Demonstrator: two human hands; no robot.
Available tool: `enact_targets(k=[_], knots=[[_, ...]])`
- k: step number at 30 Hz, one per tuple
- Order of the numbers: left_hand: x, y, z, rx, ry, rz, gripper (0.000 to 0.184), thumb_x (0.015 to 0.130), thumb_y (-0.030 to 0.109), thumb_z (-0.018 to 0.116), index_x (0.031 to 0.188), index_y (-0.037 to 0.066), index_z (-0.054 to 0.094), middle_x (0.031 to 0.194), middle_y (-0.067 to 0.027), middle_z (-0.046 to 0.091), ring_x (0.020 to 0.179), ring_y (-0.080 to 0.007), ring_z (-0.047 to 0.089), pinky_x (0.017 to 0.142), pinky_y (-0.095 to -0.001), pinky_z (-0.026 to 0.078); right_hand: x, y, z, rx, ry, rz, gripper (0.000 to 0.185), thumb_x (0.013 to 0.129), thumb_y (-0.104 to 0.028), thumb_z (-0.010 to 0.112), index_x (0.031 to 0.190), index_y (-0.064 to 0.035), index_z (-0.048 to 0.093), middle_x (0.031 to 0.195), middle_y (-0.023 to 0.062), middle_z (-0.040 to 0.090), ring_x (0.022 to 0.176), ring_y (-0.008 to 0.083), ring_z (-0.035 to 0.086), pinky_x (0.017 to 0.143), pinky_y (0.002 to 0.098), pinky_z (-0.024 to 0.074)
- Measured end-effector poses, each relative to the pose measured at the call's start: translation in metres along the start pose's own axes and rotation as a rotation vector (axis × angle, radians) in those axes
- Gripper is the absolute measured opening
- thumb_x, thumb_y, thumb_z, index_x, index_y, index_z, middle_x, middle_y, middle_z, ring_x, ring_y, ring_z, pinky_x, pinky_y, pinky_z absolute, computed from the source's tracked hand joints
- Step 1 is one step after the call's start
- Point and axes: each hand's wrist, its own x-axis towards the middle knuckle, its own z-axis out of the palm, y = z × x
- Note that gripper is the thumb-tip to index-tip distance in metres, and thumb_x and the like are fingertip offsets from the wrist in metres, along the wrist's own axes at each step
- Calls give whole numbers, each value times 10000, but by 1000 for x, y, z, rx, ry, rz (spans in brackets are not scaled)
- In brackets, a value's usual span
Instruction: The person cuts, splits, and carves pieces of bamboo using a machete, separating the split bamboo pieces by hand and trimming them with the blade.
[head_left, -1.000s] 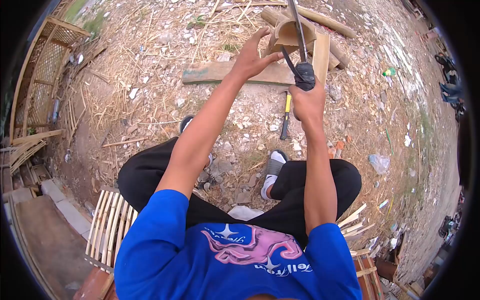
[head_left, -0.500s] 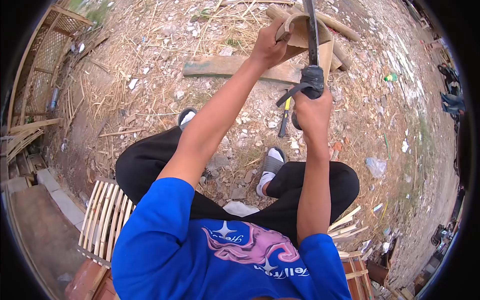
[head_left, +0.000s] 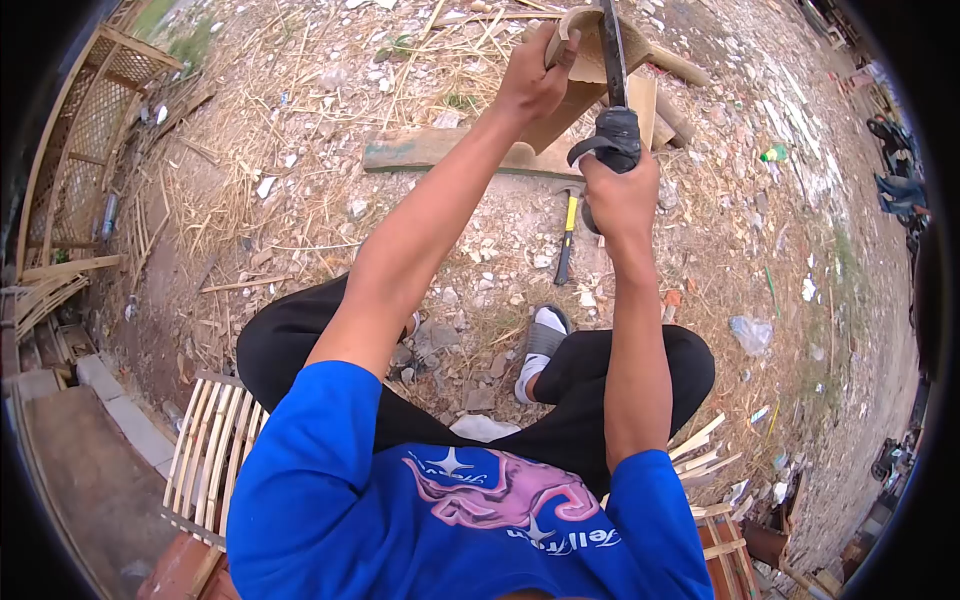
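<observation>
My left hand [head_left: 537, 78] is closed on the near-left edge of a curved piece of split bamboo [head_left: 575, 112], held up over the ground. My right hand [head_left: 622, 195] grips a machete [head_left: 614, 60] by its handle, which is wrapped in black with a dark strap hanging off it. The dark blade points away from me and crosses the bamboo's hollow upper end; whether it cuts into the bamboo I cannot tell. A hammer [head_left: 567, 238] with a yellow and black handle lies on the ground just left of my right hand.
Beneath the bamboo lies a wooden plank [head_left: 430, 150], with round poles [head_left: 678, 66] behind it. Slatted bamboo pieces [head_left: 212, 440] are beside me at left, near a lattice panel [head_left: 95, 110]. Stones, straw and a plastic bag [head_left: 751, 334] litter the ground.
Both hands have shifted slightly up and left in view, with the bamboo and machete. More of the hammer now shows, including its head.
</observation>
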Motion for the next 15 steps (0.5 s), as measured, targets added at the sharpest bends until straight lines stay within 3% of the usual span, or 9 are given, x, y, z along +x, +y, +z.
enact_targets(k=[7,10,11,13,15], knots=[[-6,-18,9,0,-44,-140,440,998,449,535,965,11,498,608,-182,548,583,-327,591,560,-411,424,1,16,9,-85,58,-82,261,742,-136,721,945,0,632,765,85,644,670,177,596,660,343,486],[-6,-7,12,-9,-68,-157,500,990,507,518,961,9,494,612,-177,568,572,-351,581,564,-433,427,3,6,-4,-47,22,34,287,749,-122,718,999,-2,644,773,71,641,694,159,601,673,325,486],[3,1,13,6,-92,-125,511,985,519,520,966,10,498,630,-183,583,593,-356,596,575,-438,436,7,0,-7,-44,24,62,286,751,-118,716,1004,-2,645,772,66,638,694,152,598,671,319,484],[20,23,11,45,-127,-80,532,974,543,525,975,11,507,666,-193,613,633,-367,626,598,-446,454,6,-11,-15,13,72,-89,240,758,-102,706,966,-2,641,767,38,626,658,128,572,637,291,465],[49,61,3,63,-196,-30,626,936,610,538,1073,-2,527,803,-222,644,807,-362,668,703,-443,487,4,-45,-31,76,87,-121,216,764,-95,702,951,-4,643,753,22,617,644,110,557,622,280,453]])
